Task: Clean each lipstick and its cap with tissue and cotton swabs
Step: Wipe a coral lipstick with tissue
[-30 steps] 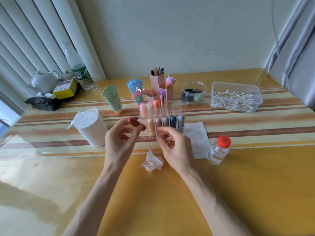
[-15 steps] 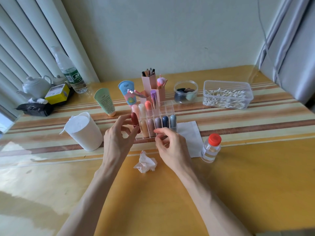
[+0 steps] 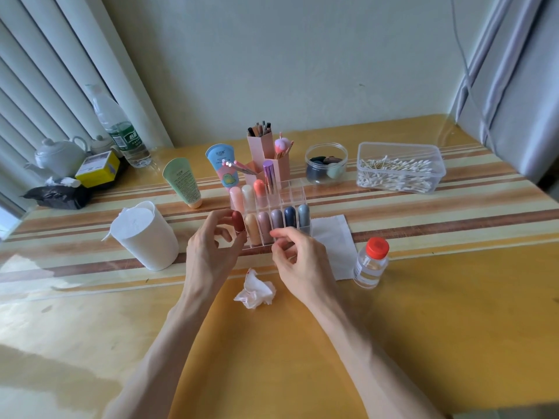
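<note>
Clear acrylic makes up the compartmented organizer (image 3: 298, 196) that stands on the striped yellow table (image 3: 423, 328). At its front-left corner the left hand (image 3: 211, 252) pinches a dark red round-tipped lipstick (image 3: 237, 221) between thumb and fingertips. The lipstick stands nearly upright, long axis vertical, with its rounded end pointing up. Whether its base sits inside the corner compartment or just outside it cannot be told.

The other lipsticks in the front row, tan, mauve, grey-purple, navy and grey-blue, stand the same way, domes up.

The right hand (image 3: 299, 258) has its fingers curled at the organizer's front wall. Whether they grip the wall or only touch it cannot be told.

A crumpled white tissue (image 3: 255, 291) lies on the table between the two wrists. A flat white tissue sheet (image 3: 334, 243) lies just right of the organizer. The clear plastic box of cotton swabs (image 3: 400, 168) sits well apart at the far right.
</note>
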### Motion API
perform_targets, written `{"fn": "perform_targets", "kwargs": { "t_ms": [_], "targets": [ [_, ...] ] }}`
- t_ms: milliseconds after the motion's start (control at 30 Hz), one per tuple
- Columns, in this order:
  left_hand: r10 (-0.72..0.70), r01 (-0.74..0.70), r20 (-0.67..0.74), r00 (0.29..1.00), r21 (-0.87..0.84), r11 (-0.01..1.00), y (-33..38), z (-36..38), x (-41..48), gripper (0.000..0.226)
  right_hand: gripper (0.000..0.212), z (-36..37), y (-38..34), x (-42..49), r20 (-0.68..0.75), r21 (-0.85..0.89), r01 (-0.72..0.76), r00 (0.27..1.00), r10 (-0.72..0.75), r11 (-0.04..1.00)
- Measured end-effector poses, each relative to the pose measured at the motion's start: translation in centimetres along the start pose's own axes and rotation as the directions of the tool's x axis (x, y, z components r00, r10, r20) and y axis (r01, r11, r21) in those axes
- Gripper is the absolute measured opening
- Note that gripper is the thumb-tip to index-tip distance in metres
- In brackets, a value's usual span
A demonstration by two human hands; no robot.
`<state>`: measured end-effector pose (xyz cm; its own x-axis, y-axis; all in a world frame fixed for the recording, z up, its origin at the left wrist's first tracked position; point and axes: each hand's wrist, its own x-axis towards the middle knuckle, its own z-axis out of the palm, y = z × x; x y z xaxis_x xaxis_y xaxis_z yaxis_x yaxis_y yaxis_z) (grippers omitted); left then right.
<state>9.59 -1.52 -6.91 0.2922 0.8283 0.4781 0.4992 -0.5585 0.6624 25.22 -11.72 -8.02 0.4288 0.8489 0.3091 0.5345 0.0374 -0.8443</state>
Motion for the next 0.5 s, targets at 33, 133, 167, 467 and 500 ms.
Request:
{"fn": "perform_targets", "kwargs": {
  "t_ms": [33, 133, 167, 467, 500],
  "targets": [
    [0.005, -0.005, 0.009, 1.0, 0.0, 1.0, -0.1, 0.0, 0.0, 0.04, 0.027, 0.0, 0.0, -0.1, -0.003, 0.0, 0.0, 1.0, 0.0, 1.0],
    [0.024, -0.022, 0.061, 0.998, -0.02, 1.0, -0.2, -0.6, 0.6, 0.043, 0.028, 0.0, 0.2, -0.1, -0.026, -0.007, -0.001, 1.0, 0.001, 1.0],
    [0.032, -0.028, 0.071, 0.997, -0.047, 0.998, -0.2, -1.0, 1.0, 0.042, 0.028, 0.0, 0.3, -0.1, -0.03, -0.006, -0.005, 1.0, 0.005, 1.0],
    [-0.051, 0.051, 0.082, 0.995, 0.002, 0.999, -0.8, -0.8, 7.2, 0.036, 0.026, 0.2, 0.2, 0.1, -0.028, 0.011, -0.011, 1.0, 0.011, 1.0],
    [-0.05, 0.047, 0.102, 0.994, 0.037, 0.998, -0.9, -0.5, 7.6, 0.038, 0.025, 0.2, 0.3, 0.1, -0.029, 0.008, -0.011, 1.0, 0.011, 1.0]
  ]
}}
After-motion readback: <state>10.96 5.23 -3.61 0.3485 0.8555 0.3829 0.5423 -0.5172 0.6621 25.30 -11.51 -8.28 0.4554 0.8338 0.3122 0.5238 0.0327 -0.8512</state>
